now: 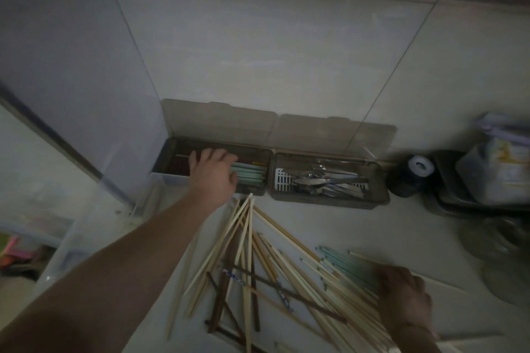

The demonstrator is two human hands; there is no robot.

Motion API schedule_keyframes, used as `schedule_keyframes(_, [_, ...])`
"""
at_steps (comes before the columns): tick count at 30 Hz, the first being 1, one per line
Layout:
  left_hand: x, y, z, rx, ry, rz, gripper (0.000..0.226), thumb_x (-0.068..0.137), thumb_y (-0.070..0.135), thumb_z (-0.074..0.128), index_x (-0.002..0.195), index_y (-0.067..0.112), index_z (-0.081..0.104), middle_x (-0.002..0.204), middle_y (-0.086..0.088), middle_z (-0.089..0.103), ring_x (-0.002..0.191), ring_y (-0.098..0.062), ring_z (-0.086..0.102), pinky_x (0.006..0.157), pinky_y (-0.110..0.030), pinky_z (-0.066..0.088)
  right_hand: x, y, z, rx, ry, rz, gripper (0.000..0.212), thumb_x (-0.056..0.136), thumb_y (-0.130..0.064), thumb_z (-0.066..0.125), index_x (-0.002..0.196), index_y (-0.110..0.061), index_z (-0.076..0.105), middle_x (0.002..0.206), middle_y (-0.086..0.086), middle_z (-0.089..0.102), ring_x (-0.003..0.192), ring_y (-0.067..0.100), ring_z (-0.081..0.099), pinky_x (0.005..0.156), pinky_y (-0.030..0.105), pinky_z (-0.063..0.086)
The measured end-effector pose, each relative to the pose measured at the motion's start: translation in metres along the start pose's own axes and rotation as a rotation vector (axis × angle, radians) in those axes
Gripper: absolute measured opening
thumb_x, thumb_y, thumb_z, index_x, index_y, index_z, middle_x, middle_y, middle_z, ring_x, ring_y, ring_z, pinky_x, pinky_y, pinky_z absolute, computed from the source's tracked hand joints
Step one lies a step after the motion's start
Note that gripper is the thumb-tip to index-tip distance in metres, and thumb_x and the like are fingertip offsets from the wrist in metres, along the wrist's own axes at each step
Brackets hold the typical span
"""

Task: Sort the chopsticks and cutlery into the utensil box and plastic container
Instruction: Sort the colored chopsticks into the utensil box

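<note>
Over utensil box [169, 165], left hand [213, 173].

Left hand [213, 173] far forward on an outstretched arm, fingers spread; right hand [403, 292] low, palm down.

no readable text, labels or numbers

Pretty dim shot, so a lot is guesswork. The left hand [212, 172] covers the middle of the left box [172, 178], and I can't tell if its fingers hold anything in there. The right hand [403, 292] sits on the pile of chopsticks [258, 266], fingertips buried, grip unclear. The pile runs off the bottom edge. The cutlery [324, 182] in the right box is a shiny tangle. The stuff at far right [493, 169] is blurred and cropped.
</note>
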State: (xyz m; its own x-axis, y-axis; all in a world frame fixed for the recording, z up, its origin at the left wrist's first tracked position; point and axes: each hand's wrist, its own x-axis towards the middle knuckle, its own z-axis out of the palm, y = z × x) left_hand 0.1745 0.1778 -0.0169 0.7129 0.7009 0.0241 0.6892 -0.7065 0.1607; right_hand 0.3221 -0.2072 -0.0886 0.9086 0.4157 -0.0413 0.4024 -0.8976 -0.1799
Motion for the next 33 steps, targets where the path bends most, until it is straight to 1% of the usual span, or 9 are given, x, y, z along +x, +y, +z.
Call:
schedule_keyframes(3, [-0.017, 0.021, 0.001, -0.059, 0.113, 0.174, 0.042, 0.087, 0.033, 0.057, 0.128, 0.028, 0.056, 0.131, 0.003, 0.052, 0.126, -0.023, 0.037, 0.113, -0.053, 0.021, 0.002, -0.003, -0.007, 0.009, -0.030, -0.005, 0.012, 0.078, -0.015, 0.069, 0.088, -0.020, 0.074, 0.096, 0.010, 0.066, 0.091, 0.038, 0.056, 0.073, 0.041, 0.042])
schedule_keyframes(5, [-0.034, 0.040, 0.001, -0.135, 0.176, 0.313, 0.040, 0.089, 0.034, 0.055, 0.128, 0.027, 0.056, 0.130, 0.002, 0.053, 0.127, -0.024, 0.040, 0.113, -0.054, 0.024, 0.001, -0.007, -0.013, 0.015, 0.051, -0.070, 0.014, 0.077, -0.023, 0.059, 0.081, -0.022, 0.072, 0.087, 0.006, 0.067, 0.083, 0.037, 0.058, 0.070, 0.041, 0.044])
schedule_keyframes(10, [-0.079, 0.099, 0.012, -0.097, 0.045, 0.818, 0.039, 0.095, 0.042, 0.046, 0.130, 0.024, 0.048, 0.118, 0.001, 0.063, 0.113, -0.019, 0.054, 0.113, -0.055, 0.026, -0.005, -0.053, -0.033, 0.126, 0.172, -0.302, 0.030, 0.080, -0.039, 0.043, 0.080, -0.025, 0.070, 0.081, -0.003, 0.066, 0.076, 0.031, 0.059, 0.067, 0.037, 0.042])
schedule_keyframes(12, [-0.091, 0.115, 0.018, -0.020, 0.032, 0.886, 0.037, 0.095, 0.042, 0.044, 0.125, 0.023, 0.053, 0.102, 0.002, 0.068, 0.098, -0.021, 0.061, 0.113, -0.054, 0.026, -0.005, -0.072, -0.037, 0.174, 0.197, -0.391, 0.026, 0.082, -0.036, 0.046, 0.082, -0.025, 0.069, 0.082, -0.004, 0.065, 0.076, 0.029, 0.058, 0.066, 0.036, 0.041])
schedule_keyframes(15, [-0.091, 0.113, 0.016, -0.023, 0.070, 0.898, 0.025, 0.083, 0.032, 0.060, 0.107, 0.025, 0.065, 0.084, 0.005, 0.066, 0.078, -0.021, 0.064, 0.103, -0.044, 0.038, -0.005, -0.091, -0.041, 0.325, 0.248, -0.451, 0.023, 0.083, -0.035, 0.050, 0.086, -0.022, 0.069, 0.087, -0.004, 0.065, 0.079, 0.028, 0.058, 0.070, 0.038, 0.044])
schedule_keyframes(19, [-0.064, 0.075, 0.005, -0.134, 0.112, 0.758, 0.019, 0.087, 0.028, 0.056, 0.103, 0.028, 0.065, 0.092, 0.007, 0.067, 0.087, -0.017, 0.062, 0.092, -0.041, 0.045, -0.004, -0.084, -0.040, 0.460, 0.279, -0.333, 0.040, 0.084, -0.040, 0.052, 0.109, -0.011, 0.063, 0.104, 0.006, 0.062, 0.096, 0.030, 0.055, 0.089, 0.030, 0.036])
schedule_keyframes(24, [-0.024, 0.012, -0.016, -0.255, 0.270, 0.313, 0.022, 0.092, 0.031, 0.048, 0.093, 0.025, 0.069, 0.086, 0.005, 0.068, 0.082, -0.021, 0.061, 0.084, -0.040, 0.045, -0.008, -0.040, -0.026, 0.335, 0.250, -0.200, 0.047, 0.080, -0.042, 0.045, 0.104, -0.010, 0.069, 0.104, 0.013, 0.066, 0.095, 0.039, 0.060, 0.087, 0.041, 0.040])
schedule_keyframes(28, [0.001, -0.018, -0.020, -0.126, 0.144, 0.028, 0.018, 0.094, 0.030, 0.053, 0.100, 0.029, 0.069, 0.098, 0.004, 0.065, 0.098, -0.024, 0.055, 0.100, -0.044, 0.034, -0.018, -0.007, -0.012, 0.148, 0.211, -0.092, 0.049, 0.074, -0.044, 0.041, 0.091, -0.015, 0.076, 0.100, 0.013, 0.070, 0.088, 0.042, 0.060, 0.074, 0.046, 0.050])
schedule_keyframes(33, [0.022, -0.020, -0.015, -0.114, 0.001, -0.093, 0.015, 0.093, 0.031, 0.056, 0.098, 0.034, 0.069, 0.105, 0.004, 0.066, 0.106, -0.023, 0.053, 0.107, -0.050, 0.028, -0.020, 0.003, -0.005, 0.066, 0.155, -0.090, 0.049, 0.069, -0.046, 0.041, 0.089, -0.019, 0.076, 0.097, 0.011, 0.071, 0.084, 0.041, 0.061, 0.071, 0.046, 0.051])
